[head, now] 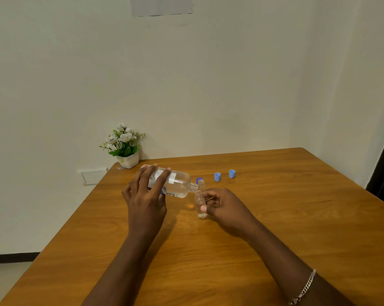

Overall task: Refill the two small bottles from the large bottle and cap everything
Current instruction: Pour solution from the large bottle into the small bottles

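My left hand point(145, 196) grips the large clear bottle point(177, 184), tipped on its side with its open neck pointing right and down. The neck meets the mouth of a small clear bottle point(200, 203) that stands on the wooden table point(275, 217), held by my right hand point(224, 206) with thumb and fingers around it. A second small bottle point(201, 184) stands uncapped just behind it. A darker blue cap point(198, 180) shows beside that bottle. Two light blue caps point(217, 176) point(232, 173) lie on the table further right.
A small white pot of artificial white flowers point(125, 146) stands at the table's far left corner against the wall. A wall socket plate point(94, 176) sits low on the wall to its left. The table's right edge runs near a dark doorway.
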